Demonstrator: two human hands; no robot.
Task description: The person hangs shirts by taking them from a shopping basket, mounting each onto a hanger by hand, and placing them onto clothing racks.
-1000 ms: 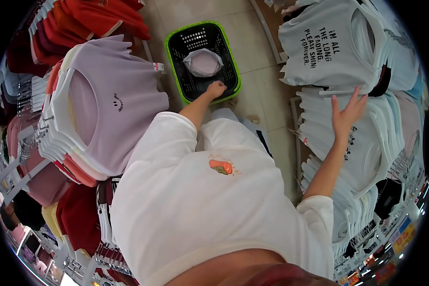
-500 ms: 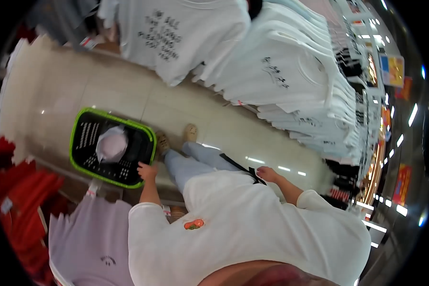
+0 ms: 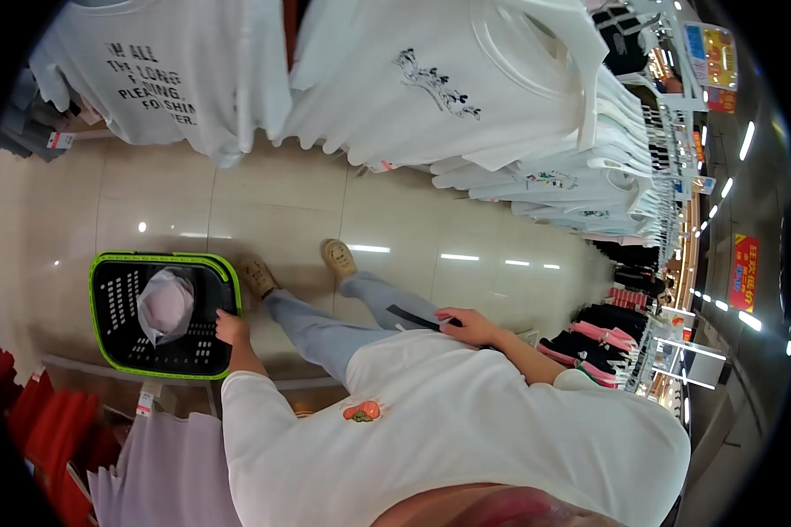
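A black basket with a green rim is at the lower left, with a pale round item in a clear bag inside. At the basket's right end is my left hand, its fingers closed on the basket; the exact part gripped is hidden. My right hand is at my waist, fingers curled around a black strap that lies over my light blue trousers.
White printed shirts hang along the far side on racks. A lilac top and red clothes hang at the lower left. Shiny floor tiles run between. Dark and pink clothes hang at the right.
The view has turned, and the basket now appears farther left. My right hand has left the white shirts and come down to the strap at my waist. My left hand stays at the basket.
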